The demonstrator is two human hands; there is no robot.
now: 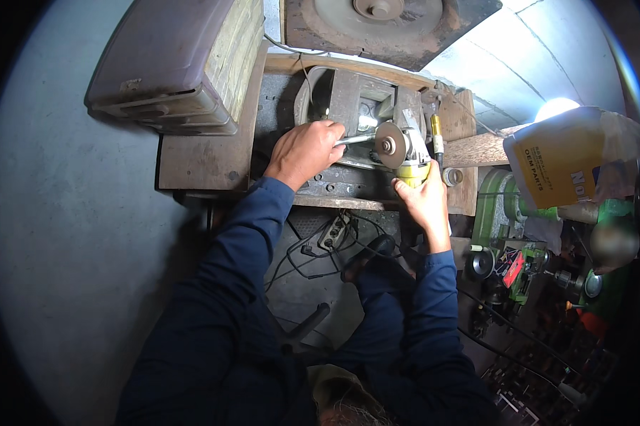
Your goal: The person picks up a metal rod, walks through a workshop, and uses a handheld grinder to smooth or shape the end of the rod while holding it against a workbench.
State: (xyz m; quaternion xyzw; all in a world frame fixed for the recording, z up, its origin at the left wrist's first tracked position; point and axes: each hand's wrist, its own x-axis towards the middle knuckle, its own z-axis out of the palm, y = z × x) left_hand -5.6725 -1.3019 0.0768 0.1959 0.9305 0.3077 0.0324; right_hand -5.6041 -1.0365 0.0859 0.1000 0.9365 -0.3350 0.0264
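Observation:
My left hand (306, 153) is closed around a thin metal rod (357, 139), which points to the right. The rod's far end is at the edge of a brown grinding disc (388, 136); whether they touch I cannot make out. That disc is on a yellow and silver angle grinder (412, 172). My right hand (428, 202) wraps the grinder's yellow body from below, thumb on the near side. Both hands are above a worn workbench (276, 96) with a round metal piece and blocks behind them.
A grey drawer unit (156, 53) stands at the far left. Beside the grinder is a yellow and black tool (436, 131). A power strip (333, 233) with tangled cables lies under the bench. To the right are a yellow package (540, 167) and green machinery (490, 213).

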